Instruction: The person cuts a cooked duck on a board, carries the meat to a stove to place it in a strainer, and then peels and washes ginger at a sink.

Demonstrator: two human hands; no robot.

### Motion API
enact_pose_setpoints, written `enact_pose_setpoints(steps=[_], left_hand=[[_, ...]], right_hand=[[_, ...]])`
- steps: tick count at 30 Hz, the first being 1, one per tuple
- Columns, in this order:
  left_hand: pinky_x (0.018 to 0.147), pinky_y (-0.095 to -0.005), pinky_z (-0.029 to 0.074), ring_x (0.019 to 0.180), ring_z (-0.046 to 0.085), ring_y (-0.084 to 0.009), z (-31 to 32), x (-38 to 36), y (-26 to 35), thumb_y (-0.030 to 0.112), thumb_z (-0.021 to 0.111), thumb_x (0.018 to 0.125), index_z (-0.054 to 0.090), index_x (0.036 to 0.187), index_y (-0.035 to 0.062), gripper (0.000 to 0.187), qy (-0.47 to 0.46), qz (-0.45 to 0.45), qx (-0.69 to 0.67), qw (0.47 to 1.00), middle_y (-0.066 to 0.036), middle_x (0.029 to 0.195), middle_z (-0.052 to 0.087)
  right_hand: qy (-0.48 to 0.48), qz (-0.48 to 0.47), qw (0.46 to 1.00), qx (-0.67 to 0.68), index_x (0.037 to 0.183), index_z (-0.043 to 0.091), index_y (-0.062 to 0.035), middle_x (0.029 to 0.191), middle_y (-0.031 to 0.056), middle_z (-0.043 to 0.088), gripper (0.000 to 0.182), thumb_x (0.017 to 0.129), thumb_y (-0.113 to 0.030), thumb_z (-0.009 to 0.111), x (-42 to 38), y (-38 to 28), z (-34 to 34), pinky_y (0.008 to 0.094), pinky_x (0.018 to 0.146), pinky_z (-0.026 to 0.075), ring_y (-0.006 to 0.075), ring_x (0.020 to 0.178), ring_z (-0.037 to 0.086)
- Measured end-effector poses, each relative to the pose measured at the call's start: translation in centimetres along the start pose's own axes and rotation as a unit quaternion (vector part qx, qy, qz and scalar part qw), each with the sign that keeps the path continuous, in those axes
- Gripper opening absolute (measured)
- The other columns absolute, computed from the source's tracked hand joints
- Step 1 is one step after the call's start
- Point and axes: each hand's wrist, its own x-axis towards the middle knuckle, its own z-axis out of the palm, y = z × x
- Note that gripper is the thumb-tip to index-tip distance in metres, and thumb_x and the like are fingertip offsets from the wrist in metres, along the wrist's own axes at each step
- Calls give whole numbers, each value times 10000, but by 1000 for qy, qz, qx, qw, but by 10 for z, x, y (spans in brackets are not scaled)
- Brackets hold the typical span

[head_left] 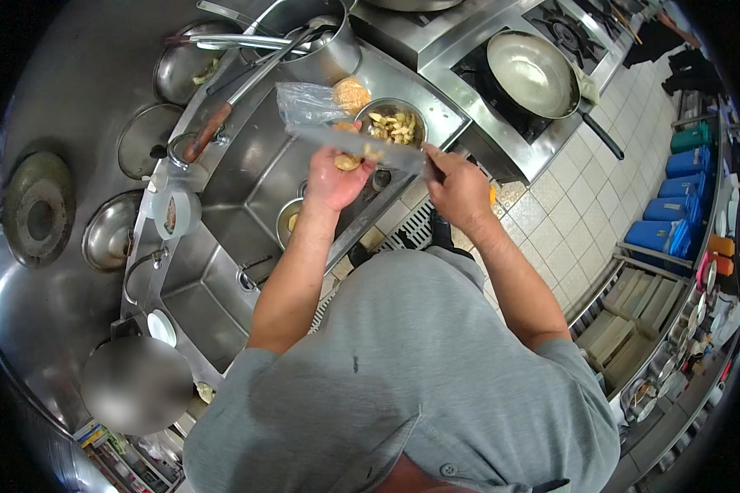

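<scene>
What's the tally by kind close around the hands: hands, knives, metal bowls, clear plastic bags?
Hands: 2
Knife: 1
Metal bowls: 2
Clear plastic bag: 1
Total: 6

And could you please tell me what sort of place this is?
It looks like a kitchen, probably a commercial one: there is a double stainless steel sink, a stove burner beside a wide pan, and a slatted floor grate.
</scene>
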Motion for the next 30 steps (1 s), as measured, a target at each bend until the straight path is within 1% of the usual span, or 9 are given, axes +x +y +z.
enact_pose_setpoints(steps=[2,4,7,8,11,12,18,23,30], left_hand=[[821,-358,520,912,613,-225,-5,4,1,397,532,1056,594,1234,40,404,15,8,-34,999,-118,1022,632],[797,-361,544,890,623,-223,-9,10,5,430,512,1064,579,1271,67,423,-84,-7,-14,996,-112,1025,633],[739,-347,556,841,626,-220,6,9,3,503,474,1070,557,1293,92,475,-63,32,15,997,-109,1014,629],[689,-342,558,803,627,-214,17,3,1,574,444,1062,543,1290,98,537,-11,43,26,999,-97,991,627],[681,-363,533,808,619,-239,14,5,-3,616,450,1040,564,1230,103,559,-20,53,-6,998,-104,975,629],[738,-336,547,802,622,-185,18,3,-6,634,415,1047,549,1244,116,570,-23,72,19,997,-56,961,629],[884,-391,520,890,630,-234,20,1,-16,674,461,1005,576,1212,120,603,-40,126,-16,991,-86,955,643],[881,-387,520,906,628,-235,19,-2,-21,679,497,980,599,1204,119,612,-50,139,-45,988,-64,988,646],[891,-383,506,951,615,-228,16,-1,-23,665,521,974,606,1187,118,593,-38,177,-39,983,-45,1008,645]], right_hand=[[-23,-22,999,-30,1284,698,-140,914,140,716,459,826,-120,706,-6,-18,-5,431,729,570,353,795,704],[-25,-84,995,-52,1309,688,-176,869,92,692,604,711,-101,731,-11,-25,2,423,659,573,319,743,696],[-12,-91,993,-71,1300,693,-173,842,86,676,591,714,-105,736,-7,-43,3,429,639,563,316,714,684],[-9,-86,994,-70,1316,683,-175,825,81,661,608,714,-105,734,-4,-45,5,432,640,560,314,698,676],[-4,-86,993,-77,1316,671,-167,850,96,673,599,723,-170,757,5,-52,4,429,661,568,321,704,685],[-5,-87,993,-77,1316,671,-167,850,96,673,599,723,-170,757,7,-53,6,429,661,568,321,704,685],[-14,-84,993,-83,1399,627,-194,836,98,643,691,722,-114,736,13,-60,12,446,653,565,325,697,673],[-5,-91,992,-89,1390,632,-211,860,89,665,644,759,-183,755,14,-54,18,434,643,568,316,681,678],[-21,-81,993,-80,1375,639,-207,868,92,671,637,749,-182,752,13,-53,22,437,663,573,319,710,690]])
